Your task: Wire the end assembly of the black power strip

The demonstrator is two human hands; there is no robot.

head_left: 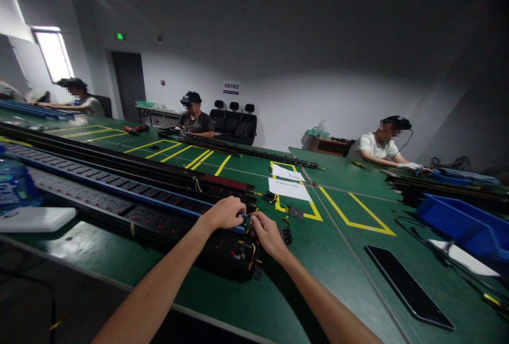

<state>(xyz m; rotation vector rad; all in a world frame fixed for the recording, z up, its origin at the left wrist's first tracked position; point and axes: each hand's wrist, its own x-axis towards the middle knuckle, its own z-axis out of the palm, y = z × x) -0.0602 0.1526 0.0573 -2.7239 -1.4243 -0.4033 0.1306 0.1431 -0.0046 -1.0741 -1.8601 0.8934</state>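
Observation:
Both of my hands meet at the right end of a long black power strip (159, 223) with rows of sockets. My left hand (227, 213) is closed on the end of a blue strip (175, 206) that lies along the sockets. My right hand (265, 230) pinches something small beside it, too small to make out. Yellow wires (253, 251) stick out of the black end part just below my fingers. Small black end pieces (287, 235) lie right of my right hand.
A dark tablet (409, 285) and a blue bin (463, 225) are at the right. White papers (289, 189) lie ahead on the green table (330, 259). A bottle (16, 182) and white box (35, 219) stand left. Several people work around the tables.

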